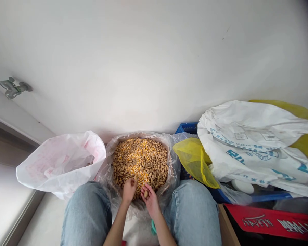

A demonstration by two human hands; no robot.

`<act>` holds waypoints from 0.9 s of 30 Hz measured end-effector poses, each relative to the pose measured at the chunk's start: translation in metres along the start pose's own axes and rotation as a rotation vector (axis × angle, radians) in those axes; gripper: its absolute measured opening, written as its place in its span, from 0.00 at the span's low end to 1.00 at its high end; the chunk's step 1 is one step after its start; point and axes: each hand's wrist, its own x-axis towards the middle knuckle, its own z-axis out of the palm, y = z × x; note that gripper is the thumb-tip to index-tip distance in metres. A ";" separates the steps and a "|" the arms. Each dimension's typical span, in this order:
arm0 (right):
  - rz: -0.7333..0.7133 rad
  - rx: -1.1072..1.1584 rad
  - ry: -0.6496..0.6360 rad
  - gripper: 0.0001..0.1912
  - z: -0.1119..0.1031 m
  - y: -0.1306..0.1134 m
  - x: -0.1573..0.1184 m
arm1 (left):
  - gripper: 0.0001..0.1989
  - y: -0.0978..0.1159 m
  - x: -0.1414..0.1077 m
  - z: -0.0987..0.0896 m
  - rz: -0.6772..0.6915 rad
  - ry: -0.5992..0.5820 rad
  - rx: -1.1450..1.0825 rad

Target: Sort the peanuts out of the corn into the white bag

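The left hand (129,190) has curled fingers, one cannot tell on what; the right hand (151,200), half closed, holds one unshelled peanut (146,194) over the near side of the clear plastic bag (175,167)

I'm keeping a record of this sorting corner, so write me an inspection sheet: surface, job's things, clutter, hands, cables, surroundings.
Surface: pale floor, partly visible at lower left.
Job's things: peanuts and yellow corn kernels mixed together inside a clear plastic liner.
Clutter: open white bag to the left; printed white bag, yellow mesh bag and blue crate to the right.
Hands: left hand over the mix, grip unclear; right hand with a single peanut at its fingers.
Cables: nothing seen.
Surroundings: white wall ahead; red printed box at lower right.
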 end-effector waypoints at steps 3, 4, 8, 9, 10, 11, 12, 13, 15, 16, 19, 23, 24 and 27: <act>-0.008 0.109 0.019 0.20 -0.002 -0.003 0.003 | 0.14 0.014 -0.016 -0.002 0.176 -0.112 -0.098; -0.011 0.146 0.021 0.19 -0.003 -0.004 0.003 | 0.14 0.014 -0.018 -0.001 0.166 -0.099 -0.117; -0.001 0.154 0.011 0.14 -0.006 -0.002 0.004 | 0.11 -0.005 -0.007 0.004 -0.002 0.079 -0.025; 0.004 0.136 0.000 0.15 -0.006 -0.001 0.003 | 0.11 -0.011 -0.001 0.006 -0.051 0.088 0.042; 0.007 0.122 -0.005 0.15 -0.007 0.000 0.002 | 0.11 -0.017 0.004 0.008 -0.088 0.078 0.102; 0.005 0.111 -0.008 0.16 -0.007 0.001 0.002 | 0.11 -0.021 0.009 0.010 -0.115 0.068 0.155; 0.004 0.104 -0.007 0.17 -0.006 0.002 0.001 | 0.10 -0.023 0.013 0.012 -0.133 0.059 0.194; 0.005 0.101 -0.003 0.17 -0.006 0.002 0.000 | 0.10 -0.024 0.016 0.013 -0.141 0.055 0.218; 0.004 0.098 0.007 0.18 -0.004 0.002 -0.001 | 0.09 -0.024 0.020 0.014 -0.140 0.060 0.243; 0.005 0.097 0.011 0.18 -0.003 0.002 -0.002 | 0.08 -0.023 0.021 0.015 -0.135 0.063 0.247; 0.007 0.096 0.014 0.18 -0.003 0.002 -0.001 | 0.07 -0.019 0.020 0.013 -0.124 0.076 0.217; -0.005 0.072 -0.003 0.18 -0.006 0.001 0.002 | 0.10 -0.008 0.008 0.006 -0.041 0.130 0.007; -0.009 0.065 -0.009 0.19 -0.006 0.001 0.003 | 0.11 -0.003 0.004 0.003 0.020 0.108 -0.069; -0.025 0.091 -0.019 0.17 -0.005 -0.001 0.003 | 0.13 0.012 -0.008 -0.004 0.227 -0.102 -0.234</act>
